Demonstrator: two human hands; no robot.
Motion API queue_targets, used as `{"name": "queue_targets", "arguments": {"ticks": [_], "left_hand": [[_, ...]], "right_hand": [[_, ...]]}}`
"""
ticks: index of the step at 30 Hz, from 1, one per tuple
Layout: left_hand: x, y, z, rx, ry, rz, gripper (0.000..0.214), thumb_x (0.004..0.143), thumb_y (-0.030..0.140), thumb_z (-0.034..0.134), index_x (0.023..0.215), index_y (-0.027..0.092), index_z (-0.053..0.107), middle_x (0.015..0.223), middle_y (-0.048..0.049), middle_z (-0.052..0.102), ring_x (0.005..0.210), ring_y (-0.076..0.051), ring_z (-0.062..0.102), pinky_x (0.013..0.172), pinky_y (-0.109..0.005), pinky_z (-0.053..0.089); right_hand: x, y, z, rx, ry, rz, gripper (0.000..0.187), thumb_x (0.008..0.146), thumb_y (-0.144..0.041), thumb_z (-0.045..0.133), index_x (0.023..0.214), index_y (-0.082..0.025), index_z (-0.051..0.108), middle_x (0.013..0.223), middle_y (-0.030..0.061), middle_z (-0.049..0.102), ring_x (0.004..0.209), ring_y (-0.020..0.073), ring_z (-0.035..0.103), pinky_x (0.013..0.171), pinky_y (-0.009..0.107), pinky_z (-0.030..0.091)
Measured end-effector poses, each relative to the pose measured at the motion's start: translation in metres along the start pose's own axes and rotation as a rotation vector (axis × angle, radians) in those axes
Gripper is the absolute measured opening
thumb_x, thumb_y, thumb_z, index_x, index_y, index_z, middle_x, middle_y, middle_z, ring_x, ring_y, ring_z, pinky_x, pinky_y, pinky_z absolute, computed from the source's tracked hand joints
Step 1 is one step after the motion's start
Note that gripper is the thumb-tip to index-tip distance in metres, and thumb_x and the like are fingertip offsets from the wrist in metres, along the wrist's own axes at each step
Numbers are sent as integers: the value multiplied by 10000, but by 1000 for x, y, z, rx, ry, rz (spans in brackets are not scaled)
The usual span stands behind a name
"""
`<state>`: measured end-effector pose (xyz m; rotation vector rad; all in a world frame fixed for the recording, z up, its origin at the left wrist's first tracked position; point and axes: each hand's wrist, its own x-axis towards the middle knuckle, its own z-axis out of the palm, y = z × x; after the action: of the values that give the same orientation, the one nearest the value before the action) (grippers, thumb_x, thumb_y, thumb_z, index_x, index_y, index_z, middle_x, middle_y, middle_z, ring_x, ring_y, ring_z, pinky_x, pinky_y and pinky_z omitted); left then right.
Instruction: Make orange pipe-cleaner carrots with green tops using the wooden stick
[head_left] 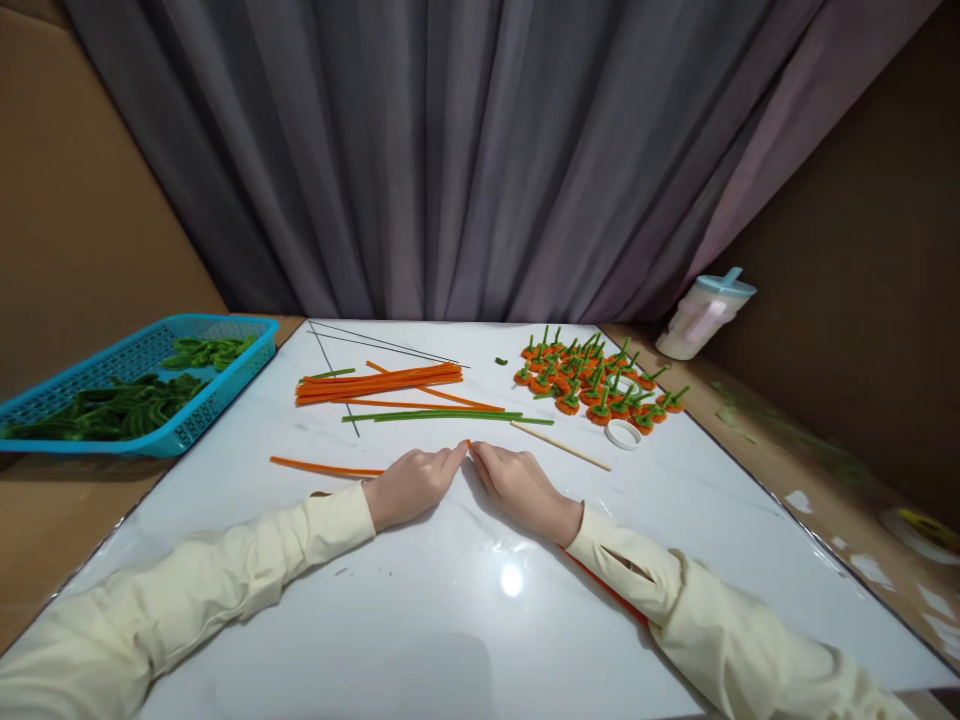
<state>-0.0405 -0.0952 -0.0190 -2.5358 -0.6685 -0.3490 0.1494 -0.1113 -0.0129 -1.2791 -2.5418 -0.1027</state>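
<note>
My left hand [415, 484] and my right hand [523, 488] meet at their fingertips above the middle of the white board, both with fingers pinched. A tiny tip of an orange pipe cleaner [469, 443] shows between them; the rest is hidden by the fingers. Another orange pipe cleaner [326, 466] lies on the board and runs behind my left hand. Something thin and orange [611, 590] shows along the underside of my right sleeve. Beyond the hands rest a bundle of orange pipe cleaners [379, 383], several green pipe cleaners [450, 415] and a thin wooden stick [561, 446].
At the right back stand several orange pipe-cleaner pumpkins [592, 375] with green stems, beside a white ring [623, 434]. A blue basket [180, 435] holds green pieces at left. Thin black wires [390, 346] lie behind the bundle. A lidded cup [705, 315] stands far right.
</note>
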Motion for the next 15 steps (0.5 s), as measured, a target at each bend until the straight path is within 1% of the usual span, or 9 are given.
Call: {"name": "queue_targets", "arguments": {"ticks": [3, 7, 10, 15], "left_hand": [[1, -1, -8, 5, -128, 20, 408, 783, -43, 271, 1176, -33, 382, 717, -96, 630, 517, -177, 598, 401, -273, 454], [6, -2, -22, -24, -247, 23, 410, 773, -46, 287, 1169, -23, 390, 706, -89, 616, 514, -187, 591, 423, -287, 458], [9, -5, -31, -55, -307, 34, 373, 783, -37, 293, 1132, 5, 420, 687, -78, 605, 512, -189, 586, 432, -287, 447], [12, -15, -41, -111, -373, 85, 299, 789, -8, 330, 1044, 65, 469, 659, -56, 603, 496, -186, 571, 435, -277, 411]], "right_hand": [[0, 1, 1, -44, 3, -31, 78, 905, -153, 363, 876, -161, 435, 717, 6, 597, 598, 120, 540, 483, 258, 233], [-1, 1, -1, -109, -9, -106, 39, 889, -137, 413, 896, -153, 448, 751, 10, 602, 632, 129, 551, 475, 264, 245], [-1, 0, -5, -168, -15, -159, 44, 866, -110, 438, 893, -139, 457, 737, 18, 590, 633, 140, 546, 469, 268, 260], [-2, -3, -10, -261, -23, -257, 119, 848, -74, 435, 962, -94, 467, 754, 39, 580, 645, 157, 542, 462, 277, 288]]}}
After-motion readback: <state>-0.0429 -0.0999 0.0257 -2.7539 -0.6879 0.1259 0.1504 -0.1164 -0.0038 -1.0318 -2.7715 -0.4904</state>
